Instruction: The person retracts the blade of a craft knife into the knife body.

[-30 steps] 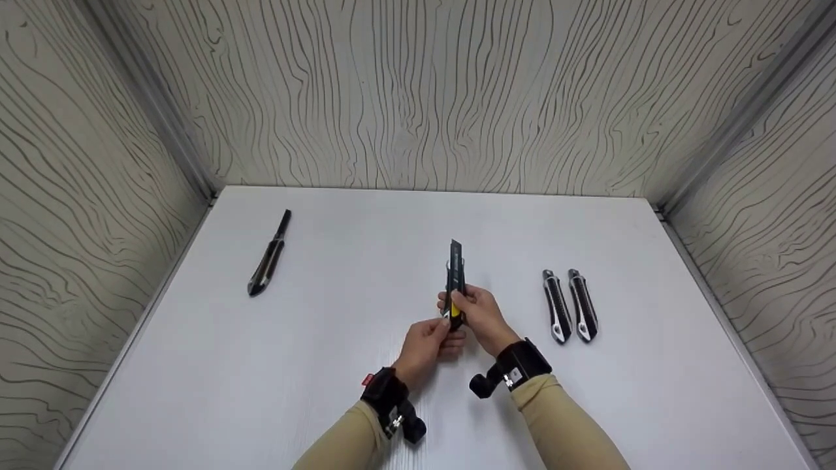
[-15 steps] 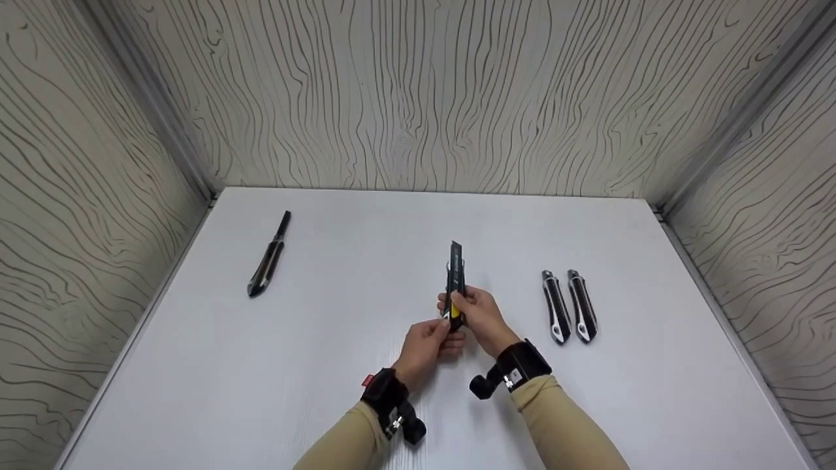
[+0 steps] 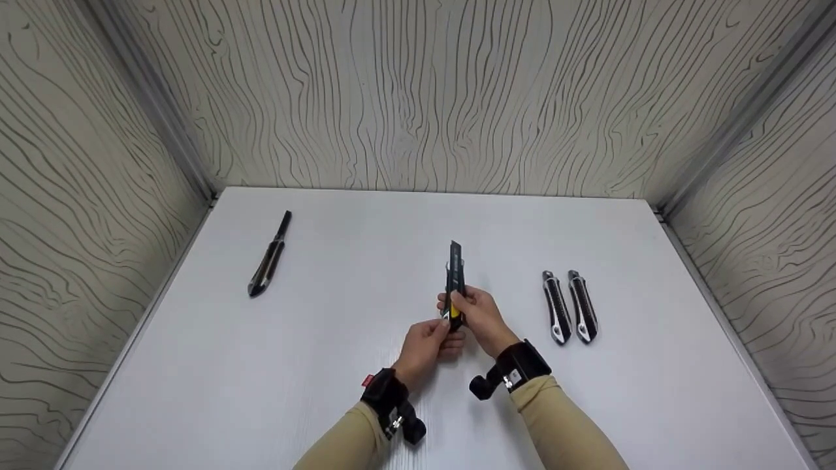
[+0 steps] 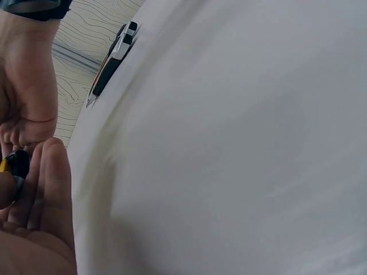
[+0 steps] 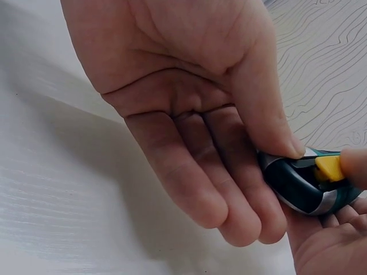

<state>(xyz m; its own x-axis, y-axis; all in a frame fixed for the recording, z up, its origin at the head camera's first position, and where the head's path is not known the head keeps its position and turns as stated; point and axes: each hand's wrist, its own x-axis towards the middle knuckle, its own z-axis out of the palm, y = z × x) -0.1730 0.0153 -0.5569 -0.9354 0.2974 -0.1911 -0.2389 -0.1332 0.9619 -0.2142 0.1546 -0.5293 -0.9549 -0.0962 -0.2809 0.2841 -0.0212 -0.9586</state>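
Observation:
In the head view, a utility knife (image 3: 455,277) with a dark handle and a yellow slider points away from me, its dark blade (image 3: 456,249) out past the handle's front. My right hand (image 3: 482,316) grips the handle, thumb at the yellow slider (image 5: 328,168). My left hand (image 3: 423,346) pinches the butt end of the handle between thumb and fingers. The right wrist view shows the left thumb on the rounded dark end (image 5: 295,186) and the other left fingers stretched below it. Part of the handle is hidden by the right hand.
Two more utility knives (image 3: 556,307) (image 3: 583,305) lie side by side on the white table (image 3: 366,261) at right, with no blades showing. At far left lies another utility knife (image 3: 268,261) with its dark blade out. Patterned walls (image 3: 405,98) enclose the table's back and sides.

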